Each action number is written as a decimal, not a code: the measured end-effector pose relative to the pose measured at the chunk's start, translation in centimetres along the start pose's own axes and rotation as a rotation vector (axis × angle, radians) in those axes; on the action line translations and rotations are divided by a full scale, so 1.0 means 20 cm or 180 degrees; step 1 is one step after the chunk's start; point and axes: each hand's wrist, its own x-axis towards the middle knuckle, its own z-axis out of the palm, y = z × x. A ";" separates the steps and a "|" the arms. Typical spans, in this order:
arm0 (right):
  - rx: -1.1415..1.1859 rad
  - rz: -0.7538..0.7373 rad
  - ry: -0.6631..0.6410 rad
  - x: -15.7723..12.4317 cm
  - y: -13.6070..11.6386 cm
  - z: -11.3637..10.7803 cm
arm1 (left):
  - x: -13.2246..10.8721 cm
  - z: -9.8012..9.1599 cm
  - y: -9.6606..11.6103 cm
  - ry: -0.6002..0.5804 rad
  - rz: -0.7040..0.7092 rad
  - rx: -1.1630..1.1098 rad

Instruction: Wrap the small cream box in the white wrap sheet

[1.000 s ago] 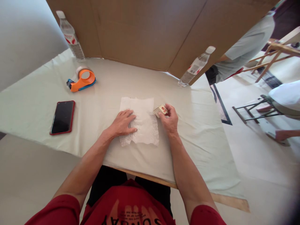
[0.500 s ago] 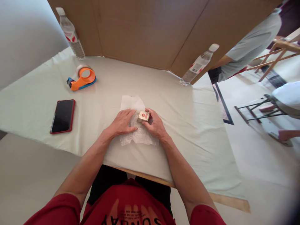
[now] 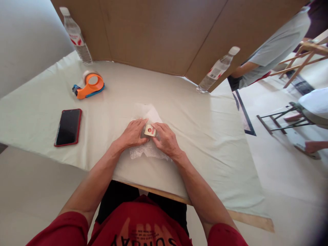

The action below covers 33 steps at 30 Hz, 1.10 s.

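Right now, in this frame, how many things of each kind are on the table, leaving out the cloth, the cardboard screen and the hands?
Bottles: 2
Tape dispenser, with its roll: 1
Phone: 1
Small box: 1
Bubble-wrap sheet: 1
Total: 6

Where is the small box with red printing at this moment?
In the head view, the small box is near the middle, between the left hand and the right hand, over the bubble wrap.
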 end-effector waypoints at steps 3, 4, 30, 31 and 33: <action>0.0575 0.0246 0.0068 -0.01 0.00 0.02 | 0.00 0.00 0.00 0.0009 0.0041 -0.0026; 0.0754 0.0381 0.0035 -0.01 0.00 0.03 | 0.01 -0.01 0.00 0.0007 0.0061 -0.0036; 0.1451 0.0979 0.0129 0.00 0.08 0.06 | 0.01 -0.03 0.00 -0.0158 0.0050 -0.0065; 0.1435 0.0967 0.0121 0.00 0.09 0.06 | 0.00 -0.03 0.00 -0.0156 0.0050 -0.0055; 0.1423 0.0987 0.0079 0.00 0.10 0.05 | 0.00 -0.03 0.00 -0.0159 0.0044 -0.0030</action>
